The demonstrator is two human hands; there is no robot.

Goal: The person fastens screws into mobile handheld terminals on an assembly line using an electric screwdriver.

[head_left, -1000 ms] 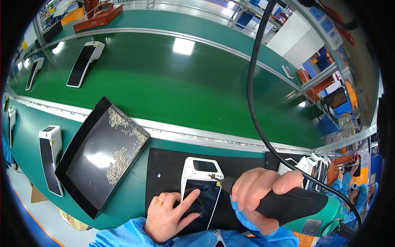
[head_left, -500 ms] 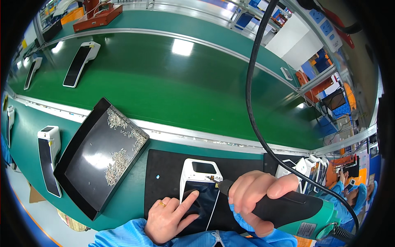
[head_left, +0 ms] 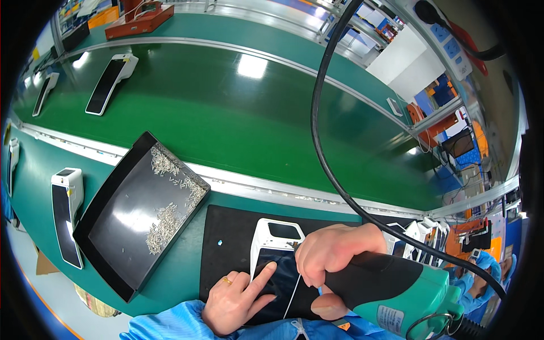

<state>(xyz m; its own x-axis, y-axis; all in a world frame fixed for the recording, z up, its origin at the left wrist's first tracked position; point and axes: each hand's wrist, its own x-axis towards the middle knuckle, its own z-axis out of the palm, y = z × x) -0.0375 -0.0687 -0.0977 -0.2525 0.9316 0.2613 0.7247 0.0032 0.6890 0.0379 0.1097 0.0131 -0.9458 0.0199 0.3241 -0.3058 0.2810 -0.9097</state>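
Observation:
A white handheld terminal [head_left: 260, 238] with a dark screen lies on a black mat [head_left: 221, 260] in front of me. My left hand [head_left: 231, 303] rests on its lower part, index finger stretched out against the dark screen and thumb apart. In my right hand [head_left: 334, 252] is a green and black electric screwdriver [head_left: 391, 292], its front end directed at the terminal's right side just below the small upper window. My fingers hide the bit, so contact with a screw cannot be seen.
A black tray [head_left: 122, 249] with many small screws [head_left: 164, 229] stands to the left, beside another terminal [head_left: 67, 218]. More terminals [head_left: 107, 85] lie on the green conveyor belt [head_left: 226, 124], and several stand at right [head_left: 425, 235]. A black cord [head_left: 318, 136] arches overhead. Another person's sleeve [head_left: 481, 277] shows at far right.
My right hand has shifted slightly left and up, over the terminal's right edge, with the screwdriver tilting more. The cord has swung left. My left hand keeps its place on the screen.

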